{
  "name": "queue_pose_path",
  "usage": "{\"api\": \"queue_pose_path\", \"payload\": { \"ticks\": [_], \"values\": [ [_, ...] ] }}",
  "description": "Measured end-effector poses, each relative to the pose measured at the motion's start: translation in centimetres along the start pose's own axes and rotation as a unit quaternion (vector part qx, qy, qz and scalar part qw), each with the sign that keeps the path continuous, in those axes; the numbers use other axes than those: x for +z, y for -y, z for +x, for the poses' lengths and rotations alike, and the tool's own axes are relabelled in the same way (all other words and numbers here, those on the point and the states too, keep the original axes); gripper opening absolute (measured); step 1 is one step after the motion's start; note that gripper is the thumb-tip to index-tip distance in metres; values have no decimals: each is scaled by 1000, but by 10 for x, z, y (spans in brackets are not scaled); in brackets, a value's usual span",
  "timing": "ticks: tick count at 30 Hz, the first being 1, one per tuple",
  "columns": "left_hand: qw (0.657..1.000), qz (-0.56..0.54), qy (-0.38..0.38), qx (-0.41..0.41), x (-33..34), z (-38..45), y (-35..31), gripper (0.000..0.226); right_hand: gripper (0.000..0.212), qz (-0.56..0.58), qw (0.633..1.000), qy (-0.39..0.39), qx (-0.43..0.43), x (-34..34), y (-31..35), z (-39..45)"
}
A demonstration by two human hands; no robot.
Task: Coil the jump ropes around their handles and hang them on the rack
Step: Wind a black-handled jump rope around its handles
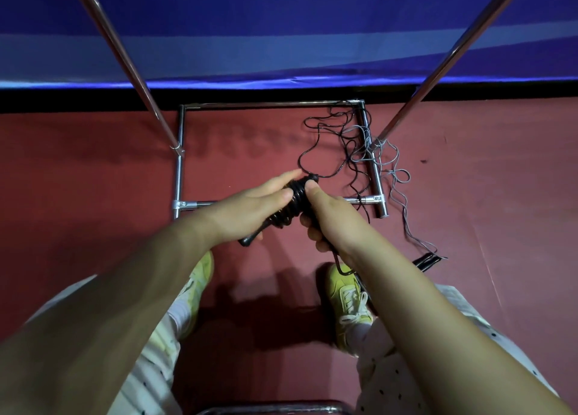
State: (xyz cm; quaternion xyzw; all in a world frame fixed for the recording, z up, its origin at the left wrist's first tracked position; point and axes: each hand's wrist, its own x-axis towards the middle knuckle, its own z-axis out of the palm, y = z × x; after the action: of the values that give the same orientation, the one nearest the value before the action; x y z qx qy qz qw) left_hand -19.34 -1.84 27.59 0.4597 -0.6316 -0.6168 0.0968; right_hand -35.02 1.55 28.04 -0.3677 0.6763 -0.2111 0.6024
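Nearest the camera: two yellow-green shoes (350, 302) standing on the red floor (93, 180), light dotted trousers (391, 383) showing above them.

Next: left hand (250, 205) gripping the black handles (250, 239), fingers curling round them, thumb lying against the coils. Right hand (331, 214) closing on the same bundle from the other side, thumb pressing on the wound black jump rope (294, 202), a length of cord trailing down from under this grip.

Beyond the hands: the loose rest of the black rope running away in loops across the floor. A grey jump rope (397, 177) lying tangled beside it, crossing the rack's base bar.

Farthest: the chrome rack (179, 164), its base frame sitting on the floor, two slanting poles rising, a blue banner (281, 23) hanging behind.
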Motion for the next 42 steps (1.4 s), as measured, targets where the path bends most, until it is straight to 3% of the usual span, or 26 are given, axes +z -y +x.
{"api": "queue_pose_path", "payload": {
  "ticks": [9, 15, 20, 24, 27, 30, 34, 37, 40, 42],
  "values": [
    [996, -76, -42, 0, 6, 6, 5, 30, 67, -177, 982, 63, 8, -21, 2, -2],
    [995, -83, -56, -10, 4, 9, 1, 20, 64, -181, 983, 29, -34, -25, 2, -1],
    [984, -157, -86, -20, 0, 11, 2, 11, 63, -111, 993, 49, -3, -34, 3, -1],
    [959, -260, -109, 13, -5, 7, 0, 23, 53, -19, 982, 165, 90, -43, 1, -2],
    [952, -282, -111, 49, -10, 6, 0, 22, 42, 31, 966, 247, 75, -43, 1, -6],
    [951, -286, -99, 59, -11, 4, 1, 40, 34, 107, 957, 265, 51, -40, 3, -8],
    [946, -301, -101, 63, -14, 5, 2, 42, 17, 143, 964, 221, 35, -34, 3, -5],
    [952, -276, -118, 53, -16, 6, 3, 25, 22, -18, 992, 102, -75, -28, 2, -3],
    [960, -245, -129, 38, -15, 8, 1, 19, 22, -281, 935, -1, -219, -24, 4, -6],
    [963, -232, -129, 36, -15, 8, 0, 10, 20, -351, 900, -44, -254, -24, 6, -10]
  ]
}}
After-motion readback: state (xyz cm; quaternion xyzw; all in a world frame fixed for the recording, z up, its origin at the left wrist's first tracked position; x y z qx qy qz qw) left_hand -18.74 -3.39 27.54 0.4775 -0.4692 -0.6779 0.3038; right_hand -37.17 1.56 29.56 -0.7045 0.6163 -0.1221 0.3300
